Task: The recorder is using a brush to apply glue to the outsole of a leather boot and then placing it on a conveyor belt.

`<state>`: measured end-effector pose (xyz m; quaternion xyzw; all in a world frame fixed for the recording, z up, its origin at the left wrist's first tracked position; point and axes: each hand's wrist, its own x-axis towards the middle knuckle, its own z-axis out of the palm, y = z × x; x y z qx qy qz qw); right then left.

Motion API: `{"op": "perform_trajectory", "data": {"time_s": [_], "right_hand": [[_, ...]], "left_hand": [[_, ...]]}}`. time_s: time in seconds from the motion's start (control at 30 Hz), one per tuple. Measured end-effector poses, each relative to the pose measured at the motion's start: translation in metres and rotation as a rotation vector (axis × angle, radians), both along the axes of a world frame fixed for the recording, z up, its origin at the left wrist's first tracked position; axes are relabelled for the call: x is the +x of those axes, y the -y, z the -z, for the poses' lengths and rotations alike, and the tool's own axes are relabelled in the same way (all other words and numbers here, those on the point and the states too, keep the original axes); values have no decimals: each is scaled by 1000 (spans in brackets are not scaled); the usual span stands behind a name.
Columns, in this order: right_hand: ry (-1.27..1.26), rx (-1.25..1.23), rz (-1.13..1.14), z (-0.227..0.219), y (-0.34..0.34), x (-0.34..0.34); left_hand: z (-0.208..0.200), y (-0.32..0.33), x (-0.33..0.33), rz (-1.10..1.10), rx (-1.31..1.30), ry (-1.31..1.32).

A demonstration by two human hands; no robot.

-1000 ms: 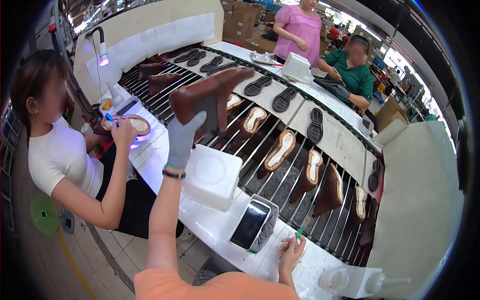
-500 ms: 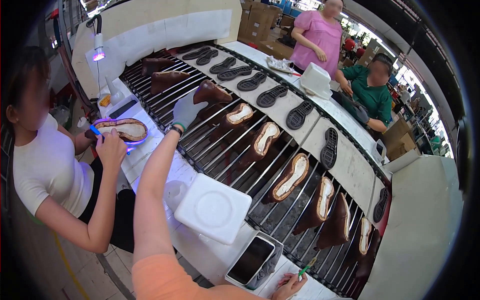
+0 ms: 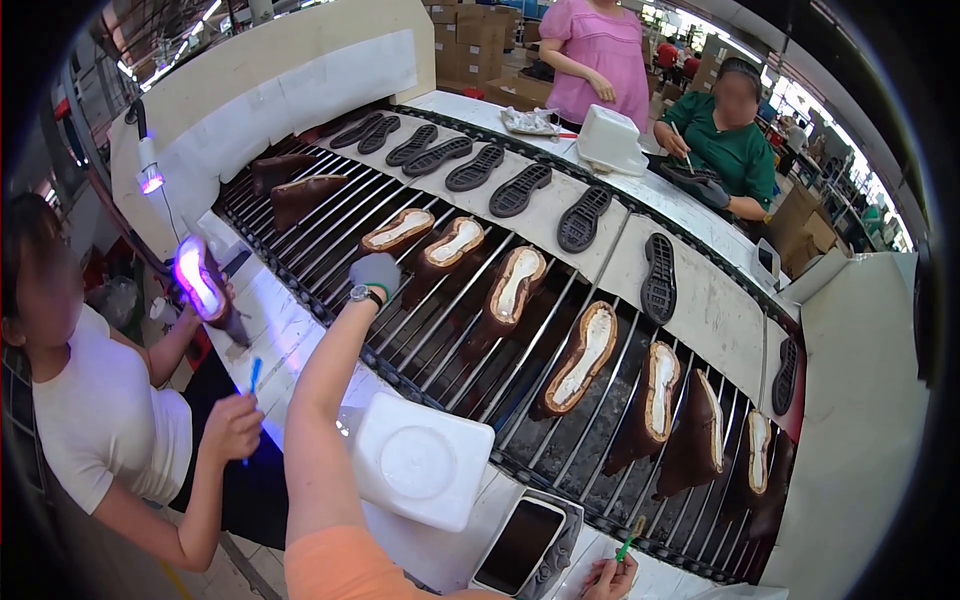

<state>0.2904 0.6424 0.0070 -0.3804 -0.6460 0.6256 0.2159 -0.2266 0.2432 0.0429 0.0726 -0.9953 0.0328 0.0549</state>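
My left hand [image 3: 375,274], in a grey glove, is at the near side of a brown shoe upper [image 3: 398,231] lying sole side up on the conveyor's metal rods. Its fingers look curled against that upper, partly hidden from view. Low in the picture, my right hand [image 3: 611,577] is bare and grips a thin brush with a green handle [image 3: 626,547], bristles pointing up. Further brown uppers, such as one in the middle [image 3: 517,285] and a larger one [image 3: 583,358], rest upside down along the rods with whitish bottoms and tan rims.
Black rubber soles [image 3: 659,278] line the conveyor's far belt. Near me are a white plastic tub [image 3: 425,460] and a phone [image 3: 519,546] in a tray. At left, a co-worker's hand [image 3: 232,428] holds a blue brush beside a purple-lit upper [image 3: 200,280]. Two people are across the conveyor.
My left hand has lowered the brown upper, tilted before, onto the rods sole side up. The co-worker at left has lifted their upper and drawn the blue brush away. My view has shifted slightly.
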Motion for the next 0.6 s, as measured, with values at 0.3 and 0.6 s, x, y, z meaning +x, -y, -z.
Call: {"op": "perform_trajectory", "data": {"time_s": [0.3, 0.6], "right_hand": [[-80, -69, 3, 14, -10, 15], [-164, 43, -95, 27, -23, 25]], "left_hand": [[15, -59, -24, 473, 147, -45], [-153, -82, 56, 428, 323, -217]]}}
